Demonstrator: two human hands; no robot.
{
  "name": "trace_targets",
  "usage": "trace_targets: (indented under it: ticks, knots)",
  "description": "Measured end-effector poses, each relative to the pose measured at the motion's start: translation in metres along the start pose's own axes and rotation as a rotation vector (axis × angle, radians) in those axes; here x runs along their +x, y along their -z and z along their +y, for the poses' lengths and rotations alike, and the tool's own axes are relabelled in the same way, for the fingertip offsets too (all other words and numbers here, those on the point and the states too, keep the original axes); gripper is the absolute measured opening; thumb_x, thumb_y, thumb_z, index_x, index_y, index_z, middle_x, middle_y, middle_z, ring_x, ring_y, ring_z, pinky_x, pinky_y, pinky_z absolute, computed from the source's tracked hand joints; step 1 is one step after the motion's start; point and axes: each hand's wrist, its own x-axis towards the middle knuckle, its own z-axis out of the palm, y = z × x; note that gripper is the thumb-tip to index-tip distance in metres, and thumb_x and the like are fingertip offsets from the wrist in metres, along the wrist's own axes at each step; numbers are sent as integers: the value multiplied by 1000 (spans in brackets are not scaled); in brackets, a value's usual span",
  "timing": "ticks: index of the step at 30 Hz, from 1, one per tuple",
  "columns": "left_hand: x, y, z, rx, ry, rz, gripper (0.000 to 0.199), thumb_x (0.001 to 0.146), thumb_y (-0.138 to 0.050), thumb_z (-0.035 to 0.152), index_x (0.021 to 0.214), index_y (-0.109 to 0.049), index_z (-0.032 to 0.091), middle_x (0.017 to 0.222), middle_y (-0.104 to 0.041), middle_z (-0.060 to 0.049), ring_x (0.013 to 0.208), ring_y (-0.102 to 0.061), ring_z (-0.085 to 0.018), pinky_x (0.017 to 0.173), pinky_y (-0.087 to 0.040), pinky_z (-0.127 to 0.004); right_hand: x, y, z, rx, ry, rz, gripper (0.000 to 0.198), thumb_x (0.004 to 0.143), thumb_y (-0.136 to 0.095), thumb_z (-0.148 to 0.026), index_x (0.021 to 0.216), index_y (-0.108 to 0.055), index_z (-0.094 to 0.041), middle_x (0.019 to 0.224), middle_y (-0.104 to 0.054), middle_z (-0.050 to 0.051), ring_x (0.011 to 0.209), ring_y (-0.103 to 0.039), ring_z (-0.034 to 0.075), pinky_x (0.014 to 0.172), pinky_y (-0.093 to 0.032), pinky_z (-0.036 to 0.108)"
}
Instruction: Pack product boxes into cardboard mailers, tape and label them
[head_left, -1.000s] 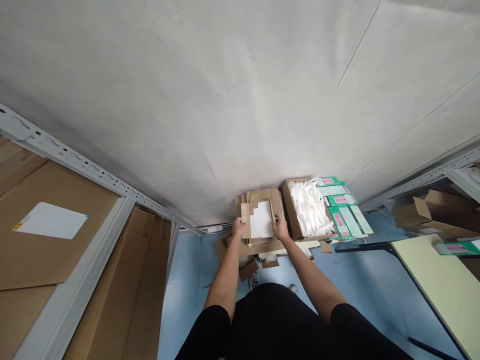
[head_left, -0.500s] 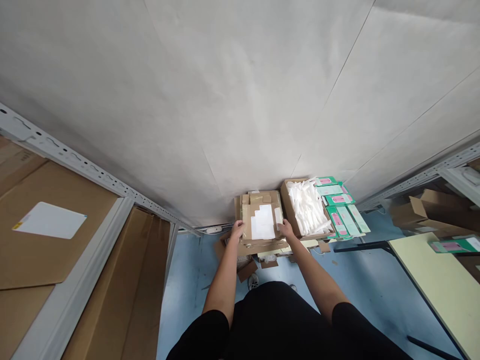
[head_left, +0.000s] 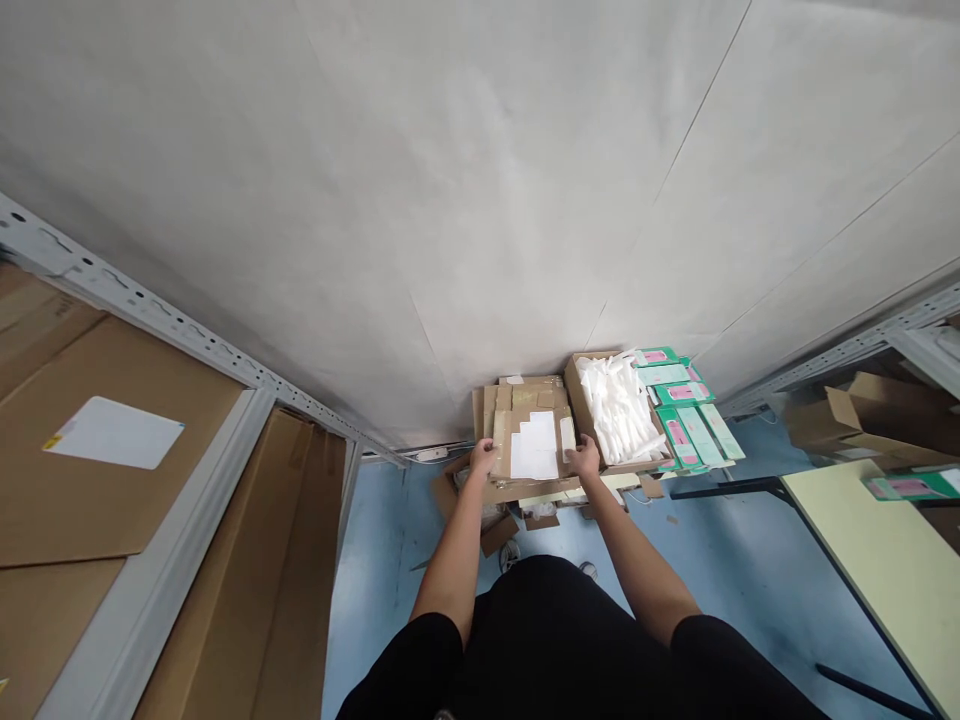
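Note:
A flattened cardboard box point(head_left: 504, 440) with white labels point(head_left: 534, 445) on its face lies between my two hands. My left hand point(head_left: 482, 458) has its fingers closed on the left edge. On the opposite side, my right hand point(head_left: 585, 458) grips the right edge near a narrow white label. Beneath and behind it are more flattened cardboard pieces point(head_left: 480, 410) in a stack. Just right of my right hand stands an open carton point(head_left: 576, 385) filled with white slender items point(head_left: 619, 410), whose kind I cannot make out.
Green and pink boxes point(head_left: 682, 425) are lined up right of the carton. Open cartons point(head_left: 499, 535) sit on the blue floor below. Shelving point(head_left: 225, 450) with large cartons point(head_left: 90, 430) stands at left. A pale table point(head_left: 862, 550) is at right; a grey wall point(head_left: 480, 200) rises behind.
The flattened box has shifted slightly right and toward me with both hands, baring more of the pieces behind and left of it. The view has also shifted a little.

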Motion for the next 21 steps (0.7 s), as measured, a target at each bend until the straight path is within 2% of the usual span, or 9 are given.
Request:
trace_targets:
  ticks: [3,7,9,11,16,18,21]
  knots:
    - [-1,1,2,49,46,7,37,70,-77,10,107,-73,15,109,-79,-13,106,-75,-26,84,-55,-27,0,6,-2,133,-51,-186,50,61,-67,-18,111,-70,-19,82,-74,3,85,-72,26,75,-56,31]
    - [-3,4,3,116,107,-45,29,63,-81,12,91,-75,15,87,-79,-10,98,-77,-32,75,-56,-30,-8,8,-12,346,-273,-415,56,61,-67,-18,117,-64,-22,79,-69,0,68,-67,18,64,-54,28]
    - [-4,5,3,129,127,-72,27,60,-82,12,86,-74,15,82,-78,-10,94,-77,-33,72,-56,-31,-12,9,-15,392,-331,-430,64,61,-68,-17,124,-61,-24,80,-68,-1,66,-64,16,62,-53,27]
    - [-6,7,5,122,137,-93,29,60,-82,11,87,-74,15,85,-78,-10,94,-77,-33,73,-58,-32,-16,12,-17,422,-329,-415,71,61,-69,-15,131,-58,-25,83,-68,-1,66,-63,15,61,-52,26]
    - [-12,19,6,0,152,-199,51,65,-80,14,115,-71,21,100,-80,-7,91,-78,-26,80,-62,-35,-17,26,-26,597,-267,-503,70,60,-73,-15,127,-57,-26,78,-66,-2,65,-62,16,57,-51,24]
    - [-17,29,2,-137,197,-326,62,68,-78,15,128,-65,26,103,-79,-6,86,-79,-24,84,-63,-40,-15,32,-31,637,-221,-533,67,59,-75,-17,123,-57,-27,77,-65,-3,66,-62,17,55,-51,25]
    - [-25,41,-6,-452,275,-522,76,69,-78,12,139,-55,28,109,-77,-6,88,-79,-22,93,-62,-46,-10,37,-37,594,-187,-532,70,58,-76,-19,124,-55,-27,78,-66,-3,65,-63,17,53,-51,25]
